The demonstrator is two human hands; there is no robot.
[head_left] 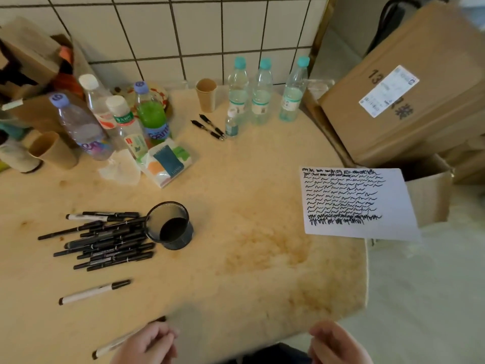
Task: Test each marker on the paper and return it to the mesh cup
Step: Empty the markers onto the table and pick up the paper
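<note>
The black mesh cup (170, 224) stands upright and empty at the table's middle left. A pile of several black markers (105, 237) lies just left of it. One white-barrelled marker (91, 291) lies alone nearer to me. The paper (354, 203), covered in black scribbles, lies at the right edge of the table, partly overhanging it. At the bottom edge, my left hand (147, 342) grips another white-barrelled marker (110, 346), capped and lying low over the table. My right hand (338, 342) hovers at the table's near edge, fingers loosely curled, holding nothing.
Several plastic bottles (259, 93), two paper cups (206, 94), a tissue pack (168, 161) and two black pens (210, 126) stand along the tiled back wall. Cardboard boxes (409, 82) are stacked at the right, beside the table.
</note>
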